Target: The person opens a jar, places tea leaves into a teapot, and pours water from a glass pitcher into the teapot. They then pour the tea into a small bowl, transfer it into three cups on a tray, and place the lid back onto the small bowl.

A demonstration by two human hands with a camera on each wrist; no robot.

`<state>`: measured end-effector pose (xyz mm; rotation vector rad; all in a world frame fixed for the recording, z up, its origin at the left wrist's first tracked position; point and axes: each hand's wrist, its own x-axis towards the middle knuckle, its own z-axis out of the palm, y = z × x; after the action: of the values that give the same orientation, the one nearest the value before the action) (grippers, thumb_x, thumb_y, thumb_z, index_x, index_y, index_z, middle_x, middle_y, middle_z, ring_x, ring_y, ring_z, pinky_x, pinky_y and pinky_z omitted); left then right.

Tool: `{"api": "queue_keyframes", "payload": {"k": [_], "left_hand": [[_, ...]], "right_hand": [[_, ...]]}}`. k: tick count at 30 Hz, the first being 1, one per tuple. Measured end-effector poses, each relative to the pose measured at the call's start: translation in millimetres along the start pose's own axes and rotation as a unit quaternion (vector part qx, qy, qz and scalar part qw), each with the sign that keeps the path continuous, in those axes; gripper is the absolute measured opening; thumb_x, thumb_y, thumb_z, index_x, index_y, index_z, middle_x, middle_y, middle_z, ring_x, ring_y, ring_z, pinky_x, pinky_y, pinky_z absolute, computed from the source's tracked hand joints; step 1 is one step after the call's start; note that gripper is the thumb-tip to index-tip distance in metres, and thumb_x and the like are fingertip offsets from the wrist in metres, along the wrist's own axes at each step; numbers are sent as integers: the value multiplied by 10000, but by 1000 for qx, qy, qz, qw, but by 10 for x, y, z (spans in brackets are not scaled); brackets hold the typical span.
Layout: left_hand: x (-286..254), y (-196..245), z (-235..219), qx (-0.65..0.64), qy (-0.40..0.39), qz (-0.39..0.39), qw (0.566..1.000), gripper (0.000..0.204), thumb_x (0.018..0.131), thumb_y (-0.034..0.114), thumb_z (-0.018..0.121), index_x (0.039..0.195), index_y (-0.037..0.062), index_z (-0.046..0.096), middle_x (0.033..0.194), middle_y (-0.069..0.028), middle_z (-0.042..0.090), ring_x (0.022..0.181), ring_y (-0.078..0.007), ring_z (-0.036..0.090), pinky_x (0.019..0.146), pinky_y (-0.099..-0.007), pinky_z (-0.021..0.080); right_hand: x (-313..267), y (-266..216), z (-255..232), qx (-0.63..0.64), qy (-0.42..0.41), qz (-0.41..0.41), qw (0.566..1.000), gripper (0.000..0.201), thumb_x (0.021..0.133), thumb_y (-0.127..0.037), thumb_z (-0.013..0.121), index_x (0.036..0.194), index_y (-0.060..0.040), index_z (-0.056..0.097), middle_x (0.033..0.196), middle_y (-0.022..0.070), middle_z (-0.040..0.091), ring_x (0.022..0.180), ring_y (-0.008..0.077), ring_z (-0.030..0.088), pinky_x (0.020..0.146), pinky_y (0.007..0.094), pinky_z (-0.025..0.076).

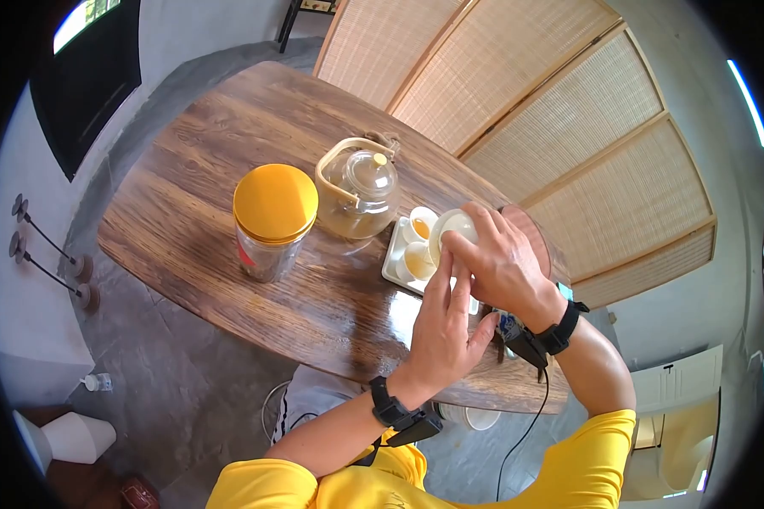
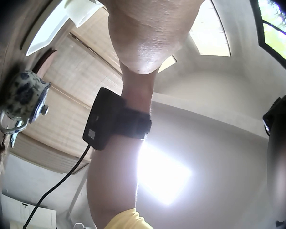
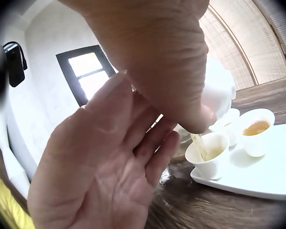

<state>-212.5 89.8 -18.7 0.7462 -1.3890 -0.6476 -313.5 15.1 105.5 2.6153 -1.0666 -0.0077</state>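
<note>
A person's right hand point(image 1: 511, 265) grips a white vessel point(image 1: 455, 226), pouring pale liquid point(image 3: 199, 144) into a cup point(image 3: 214, 168) beside the left hand point(image 1: 446, 332), fingers extended; a mark on the yellow shirt point(image 1: 348, 490) is illegible.

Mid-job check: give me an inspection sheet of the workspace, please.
Surface: wooden table, with glare near the tray; whether wet, cannot tell.
Job's things: white vessel tilted, liquid streaming into a cup on the tray; a second cup there holds amber liquid.
Clutter: yellow-lidded jar, glass pot, blue-and-white pot.
Hands: right hand grips the vessel; left hand close by, contact unclear.
Cables: black cable hangs from the right wrist unit.
Surroundings: woven screen beyond the table; no other person seen.
</note>
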Motion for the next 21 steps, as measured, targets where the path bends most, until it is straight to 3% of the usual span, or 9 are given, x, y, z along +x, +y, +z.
{"api": "queue_keyframes", "payload": {"k": [21], "left_hand": [[-108,-64,77,-9,26,0,1000,875,954,148,716,1610,-140,215,1654,-420,226,1540,-563,274,1258,-546,267]], "right_hand": [[94,-64,11,-37,-22,-46,998,238,854,-191,709,1084,-150,668,1293,240,583,1074,354,657,920,443,568]]}}
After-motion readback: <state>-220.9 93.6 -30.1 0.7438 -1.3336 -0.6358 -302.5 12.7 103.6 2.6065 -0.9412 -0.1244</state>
